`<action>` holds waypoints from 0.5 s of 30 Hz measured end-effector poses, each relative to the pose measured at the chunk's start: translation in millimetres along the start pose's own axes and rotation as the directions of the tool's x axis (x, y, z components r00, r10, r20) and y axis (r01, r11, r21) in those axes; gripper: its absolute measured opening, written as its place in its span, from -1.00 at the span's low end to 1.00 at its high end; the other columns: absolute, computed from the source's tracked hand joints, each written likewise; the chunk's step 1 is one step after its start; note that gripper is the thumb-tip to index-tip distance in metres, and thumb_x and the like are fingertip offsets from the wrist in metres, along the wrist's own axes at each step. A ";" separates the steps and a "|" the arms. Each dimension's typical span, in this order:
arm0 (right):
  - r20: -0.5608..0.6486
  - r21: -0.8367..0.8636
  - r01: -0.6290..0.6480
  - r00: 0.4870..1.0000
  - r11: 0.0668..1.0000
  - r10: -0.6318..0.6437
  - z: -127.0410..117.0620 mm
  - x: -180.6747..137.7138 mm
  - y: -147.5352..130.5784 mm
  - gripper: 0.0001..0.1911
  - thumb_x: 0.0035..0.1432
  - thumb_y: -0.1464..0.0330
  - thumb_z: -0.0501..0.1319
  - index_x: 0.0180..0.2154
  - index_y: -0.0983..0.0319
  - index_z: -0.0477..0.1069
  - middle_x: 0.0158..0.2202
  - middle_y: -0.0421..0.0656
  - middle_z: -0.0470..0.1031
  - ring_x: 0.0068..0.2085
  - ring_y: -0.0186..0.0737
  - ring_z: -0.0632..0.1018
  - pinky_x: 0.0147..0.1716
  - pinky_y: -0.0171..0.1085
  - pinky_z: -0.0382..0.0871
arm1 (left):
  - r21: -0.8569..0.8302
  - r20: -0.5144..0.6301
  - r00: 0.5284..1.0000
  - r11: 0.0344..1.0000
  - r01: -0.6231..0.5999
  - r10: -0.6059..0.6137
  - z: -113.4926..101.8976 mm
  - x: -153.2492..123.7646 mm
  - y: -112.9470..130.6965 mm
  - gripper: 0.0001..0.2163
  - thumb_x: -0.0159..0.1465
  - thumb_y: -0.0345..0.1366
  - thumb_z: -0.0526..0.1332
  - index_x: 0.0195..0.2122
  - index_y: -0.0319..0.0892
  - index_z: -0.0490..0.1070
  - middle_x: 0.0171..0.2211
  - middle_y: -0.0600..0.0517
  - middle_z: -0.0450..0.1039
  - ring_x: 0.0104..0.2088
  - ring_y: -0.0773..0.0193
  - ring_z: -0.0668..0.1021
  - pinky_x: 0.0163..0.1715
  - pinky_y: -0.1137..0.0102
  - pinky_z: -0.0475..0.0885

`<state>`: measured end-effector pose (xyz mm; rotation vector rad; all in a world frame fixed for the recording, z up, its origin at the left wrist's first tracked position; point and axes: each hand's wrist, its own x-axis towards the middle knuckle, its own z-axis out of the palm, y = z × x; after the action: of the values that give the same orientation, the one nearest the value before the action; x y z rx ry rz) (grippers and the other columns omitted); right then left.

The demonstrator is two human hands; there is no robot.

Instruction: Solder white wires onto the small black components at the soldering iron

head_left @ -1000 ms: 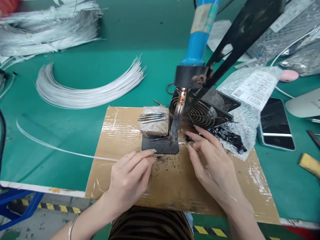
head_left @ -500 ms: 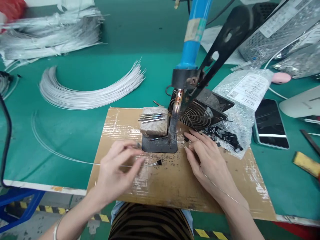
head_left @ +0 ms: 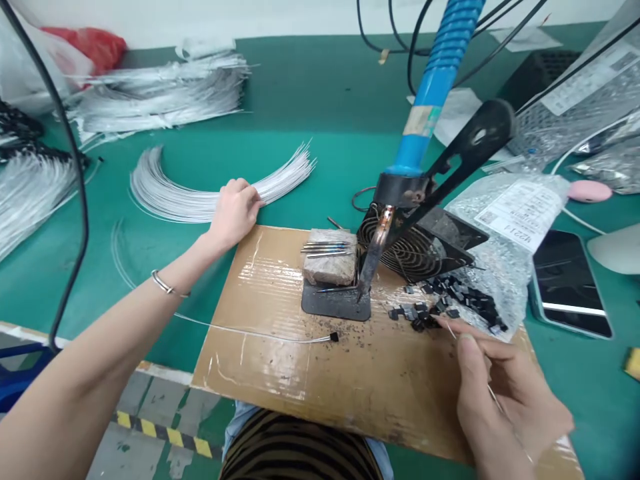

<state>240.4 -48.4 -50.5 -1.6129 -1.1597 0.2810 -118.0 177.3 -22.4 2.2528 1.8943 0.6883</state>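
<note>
Left hand [head_left: 236, 208] is loosely curled over the white wire bundle [head_left: 175, 199] on the bench [head_left: 340, 163]; fingertips are hidden, so can't tell if it's gripping any. Right hand [head_left: 507, 387] has a thin silvery wire [head_left: 495, 399] pinched, right by the loose black connectors [head_left: 420, 313]. One finished-looking lead [head_left: 280, 339] lies across the cardboard [head_left: 400, 380]. The bracketed soldering iron [head_left: 416, 133] juts up mid-workspace, crowded by a grimy fan [head_left: 413, 250], bubble bag [head_left: 515, 213] and phone [head_left: 570, 283].

The green table [head_left: 320, 93] is partly covered by a cardboard sheet [head_left: 270, 307]; a curved bundle of white wires [head_left: 173, 199], a phone [head_left: 570, 283] and a bulkier wire heap [head_left: 170, 100] are also carried.
</note>
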 end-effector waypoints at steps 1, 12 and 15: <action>-0.032 0.026 -0.036 0.999 0.999 0.037 0.9 0.2 1.2 -0.77 0.32 0.23 0.38 -0.37 0.20 0.53 -0.24 -0.04 0.72 -0.15 -0.02 0.73 0.06 -0.03 0.57 | -0.017 -0.017 1.000 1.000 0.006 -0.007 -0.4 0.8 -0.7 -0.89 0.30 -0.43 0.27 -0.38 -0.15 0.47 -0.16 -0.16 0.57 -0.01 -0.07 0.52 0.11 0.05 0.38; -0.072 0.081 -0.300 0.949 0.950 0.306 -0.3 5.8 -10.7 -0.58 0.21 -0.03 0.42 -0.35 0.20 0.54 -0.23 -0.01 0.68 -0.17 0.02 0.68 -0.04 -0.03 0.52 | -0.353 -0.156 0.975 0.931 0.096 -0.160 -29.6 -17.2 10.9 -0.91 0.27 -0.28 0.31 -0.38 -0.12 0.53 -0.43 0.02 0.62 -0.41 0.21 0.65 -0.35 0.33 0.52; -0.069 0.037 -0.283 0.956 0.958 0.285 -7.2 9.2 -12.1 -0.55 0.28 -0.06 0.33 -0.35 0.19 0.52 -0.44 -0.12 0.55 -0.42 -0.13 0.55 -0.34 -0.15 0.42 | -0.443 -0.108 0.983 0.892 0.083 -0.145 -46.0 -30.6 20.9 -0.90 0.25 -0.25 0.32 -0.37 -0.13 0.54 -0.46 0.03 0.61 -0.51 0.30 0.55 -0.47 0.38 0.45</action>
<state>243.4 -46.2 -34.1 -1.7521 -0.8625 0.4164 -121.6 134.5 18.2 1.8390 1.6933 1.1464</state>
